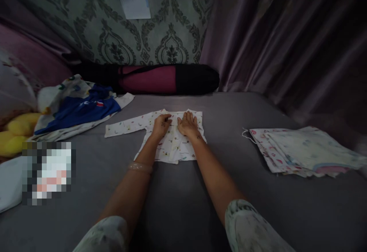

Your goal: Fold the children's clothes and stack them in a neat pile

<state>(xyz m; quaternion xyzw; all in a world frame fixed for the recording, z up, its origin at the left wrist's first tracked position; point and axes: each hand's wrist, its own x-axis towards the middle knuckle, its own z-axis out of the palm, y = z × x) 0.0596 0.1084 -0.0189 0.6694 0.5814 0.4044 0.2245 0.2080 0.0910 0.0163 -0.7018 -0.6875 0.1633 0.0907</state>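
A small white long-sleeved baby shirt [164, 151] with a scattered coloured print lies spread on the grey bed sheet in the middle. One sleeve stretches out to the left; on the right side no sleeve sticks out. My left hand [162, 126] is on the upper left of the shirt, its fingers bent and closed on the fabric near the neckline. Beside it, my right hand [187, 124] lies flat on the upper right of the shirt with fingers spread. Cloth under both palms is hidden.
A stack of folded clothes [309, 149] lies on the right. Heaped clothes with a blue garment [83, 110] and a yellow plush item [20, 131] are at left, near a blurred patch [51, 173]. A long black-and-maroon bag [149, 79] lines the wall; purple curtains [258, 34] hang right.
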